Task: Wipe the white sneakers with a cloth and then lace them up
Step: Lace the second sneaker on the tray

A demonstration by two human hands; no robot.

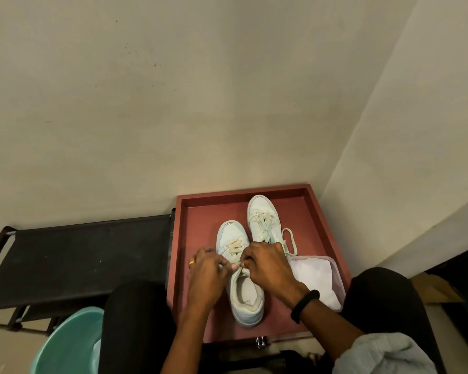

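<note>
Two white sneakers stand in a red-brown tray (322, 211), toes pointing away from me. The near sneaker (245, 295) is on the left, with cream laces crossed over its front. My left hand (207, 271) and my right hand (266, 265) meet over its tongue, each pinching an end of the lace (235, 248). The far sneaker (262, 217) is laced, its loose ends trailing to the right. A folded white cloth (318, 280) lies at the tray's right side, beside my right wrist.
A black fabric shoe rack (73, 260) stands left of the tray against the wall. A teal plastic tub (68, 346) sits at the lower left by my knee. My knees flank the tray. A cardboard piece (435, 290) lies at the right.
</note>
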